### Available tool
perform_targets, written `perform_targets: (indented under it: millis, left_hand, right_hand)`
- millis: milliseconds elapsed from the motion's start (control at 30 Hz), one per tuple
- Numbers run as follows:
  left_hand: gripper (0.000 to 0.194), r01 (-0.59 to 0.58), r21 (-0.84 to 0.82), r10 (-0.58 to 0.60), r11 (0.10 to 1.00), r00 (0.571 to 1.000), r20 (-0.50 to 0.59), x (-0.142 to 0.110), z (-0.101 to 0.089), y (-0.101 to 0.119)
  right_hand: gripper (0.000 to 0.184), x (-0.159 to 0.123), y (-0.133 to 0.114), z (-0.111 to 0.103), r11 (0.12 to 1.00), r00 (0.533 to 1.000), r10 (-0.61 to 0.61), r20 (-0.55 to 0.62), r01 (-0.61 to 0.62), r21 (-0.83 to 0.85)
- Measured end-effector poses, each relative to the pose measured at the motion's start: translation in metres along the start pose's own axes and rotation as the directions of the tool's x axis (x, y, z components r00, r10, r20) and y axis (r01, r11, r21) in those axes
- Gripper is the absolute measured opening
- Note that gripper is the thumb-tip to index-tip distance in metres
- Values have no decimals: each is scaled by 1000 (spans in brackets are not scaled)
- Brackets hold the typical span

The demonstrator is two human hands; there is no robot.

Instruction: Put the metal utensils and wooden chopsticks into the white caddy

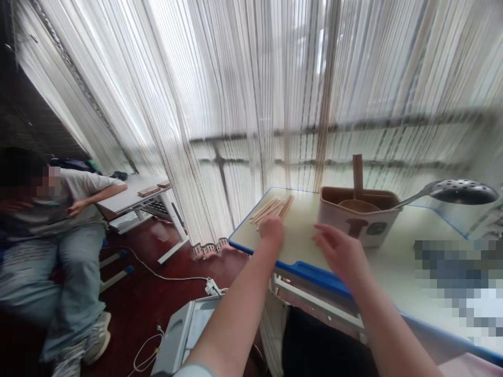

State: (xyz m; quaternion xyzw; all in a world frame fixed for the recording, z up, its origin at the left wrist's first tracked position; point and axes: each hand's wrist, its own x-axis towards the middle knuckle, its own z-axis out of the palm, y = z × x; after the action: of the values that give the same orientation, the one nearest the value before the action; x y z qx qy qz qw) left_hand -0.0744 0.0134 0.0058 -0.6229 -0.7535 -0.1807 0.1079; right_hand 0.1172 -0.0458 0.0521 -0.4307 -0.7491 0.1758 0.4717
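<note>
My left hand [272, 229] reaches to the near end of a bundle of wooden chopsticks [273, 208] lying on a pale table with a blue edge [310, 272]. Its fingers curl down onto the sticks; whether it grips them is hidden. My right hand [340, 253] hovers over the table just in front of a beige utensil holder [359, 220], fingers spread and holding nothing. A wooden spoon handle [357, 175] stands up in the holder. A metal slotted ladle [456, 192] sticks out of the holder to the right.
White string curtains [243, 104] hang behind the table. A seated person [51, 235] leans on another desk [133, 193] at the left. A cable and plug [212, 287] lie on the dark red floor, with a grey box [184, 335] below my left arm.
</note>
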Motion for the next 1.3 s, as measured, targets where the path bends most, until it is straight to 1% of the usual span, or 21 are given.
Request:
perform_targets:
  millis: [33, 67, 133, 200, 267, 400, 500, 633, 800, 900, 1000, 1067, 1133, 1200, 1300]
  left_hand:
    - [27, 26, 17, -26, 1000, 1000, 9, 0, 1, 1]
    - [27, 44, 32, -44, 999, 999, 15, -1, 2, 2]
    - [27, 53, 52, -54, 997, 999, 9, -2, 1, 4]
    - [28, 52, 64, -52, 997, 999, 2, -4, 0, 6]
    - [29, 54, 74, -55, 996, 998, 10, -5, -2, 7]
    - [29, 87, 82, -89, 993, 996, 18, -7, -4, 11]
    - [31, 113, 75, -114, 991, 993, 11, -7, -4, 12]
    - [33, 148, 68, -147, 987, 989, -14, -9, -6, 12]
    - [32, 188, 52, -185, 981, 982, -49, -11, -8, 6]
    - [31, 203, 29, -201, 979, 978, -60, -10, -5, 2]
    - [31, 227, -5, -226, 974, 971, -82, -8, -2, 2]
    - [30, 244, -35, -247, 969, 963, -111, -7, 0, 3]
    - [30, 267, -84, -277, 960, 950, -145, -6, 0, 3]
    - [32, 281, -171, -308, 944, 937, -163, -5, -1, 2]
    - [32, 270, -360, -350, 893, 920, -179, -3, -2, -3]
  right_hand:
    - [31, -5, 16, 9, 997, 997, 74, -13, -74, 19]
    - [32, -8, 31, 16, 992, 993, 120, -4, -120, 27]
    - [36, -9, 53, 26, 984, 984, 176, 32, -177, 25]
    - [40, -6, 65, 32, 976, 976, 214, 49, -215, 15]
    - [42, -3, 70, 35, 968, 966, 251, 58, -251, 5]
    - [44, -4, 68, 37, 966, 965, 258, 54, -256, -39]
    - [44, -7, 67, 35, 965, 963, 262, 61, -263, 8]
    - [41, -10, 66, 32, 950, 948, 298, 109, -306, 62]
    - [35, -9, 58, 27, 960, 952, 280, 127, -279, -27]
    - [33, -9, 55, 26, 963, 955, 269, 125, -268, -23]
    - [34, -9, 55, 25, 951, 948, 283, 144, -298, 88]
    - [35, -10, 57, 25, 907, 929, 319, 187, -357, 226]
    - [36, -10, 59, 23, 844, 909, 348, 228, -410, 346]
    - [37, -10, 59, 22, 801, 899, 356, 253, -433, 413]
    - [35, -7, 55, 20, 784, 891, 352, 288, -449, 429]
